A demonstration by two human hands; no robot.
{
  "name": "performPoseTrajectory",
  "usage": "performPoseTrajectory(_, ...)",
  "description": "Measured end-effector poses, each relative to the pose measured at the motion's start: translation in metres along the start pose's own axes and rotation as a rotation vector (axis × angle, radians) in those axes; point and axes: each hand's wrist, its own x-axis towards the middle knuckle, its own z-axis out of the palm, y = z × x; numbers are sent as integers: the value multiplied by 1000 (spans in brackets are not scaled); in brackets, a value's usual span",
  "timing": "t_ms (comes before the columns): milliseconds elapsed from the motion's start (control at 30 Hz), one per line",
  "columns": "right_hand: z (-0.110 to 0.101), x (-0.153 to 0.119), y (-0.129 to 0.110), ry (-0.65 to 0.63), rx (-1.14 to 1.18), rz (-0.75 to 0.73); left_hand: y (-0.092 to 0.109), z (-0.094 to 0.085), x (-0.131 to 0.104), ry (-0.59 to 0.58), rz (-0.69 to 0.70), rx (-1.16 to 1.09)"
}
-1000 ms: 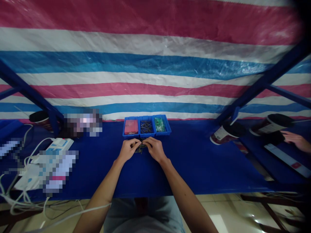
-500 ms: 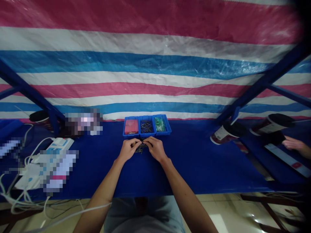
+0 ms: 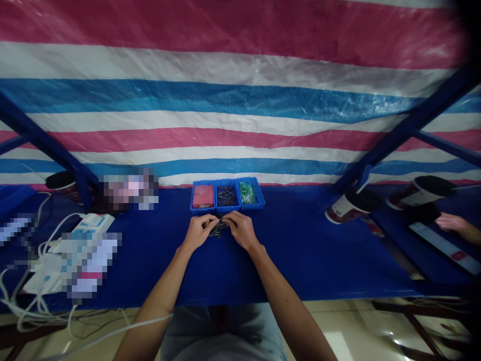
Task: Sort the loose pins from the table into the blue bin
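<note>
My left hand [image 3: 199, 230] and my right hand [image 3: 239, 228] meet close together over the table, thumbs and fingers pinched. What they pinch is too small and too covered to make out. Right under and between the fingertips lies a small pile of thin dark pieces [image 3: 218, 231] with brassy glints, like screws or pins. Just beyond the hands stand three blue bins side by side. The left bin [image 3: 203, 208] holds pink-red flat pieces, the middle bin [image 3: 228, 208] more thin dark pieces, and the right bin [image 3: 255, 206] green pieces in clear plastic.
A white power strip [image 3: 93, 223] with tangled cables lies at the left, beside blurred-out items. To the right stands a dark-lidded cup [image 3: 347, 207] with a straw. Farther right are another cup [image 3: 417, 192], a phone-like slab [image 3: 445, 248] and another person's hand [image 3: 456, 224]. Striped sheeting [image 3: 240, 115] hangs behind.
My two hands stay in the same place, with at most a slight shift at the fingertips. The other person's hand at the right has moved very slightly.
</note>
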Motion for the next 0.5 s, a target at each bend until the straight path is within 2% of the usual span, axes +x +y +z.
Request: performPoseTrajectory(500, -2, 1, 1, 15, 1, -1, -2, -1, 0, 2, -8, 9)
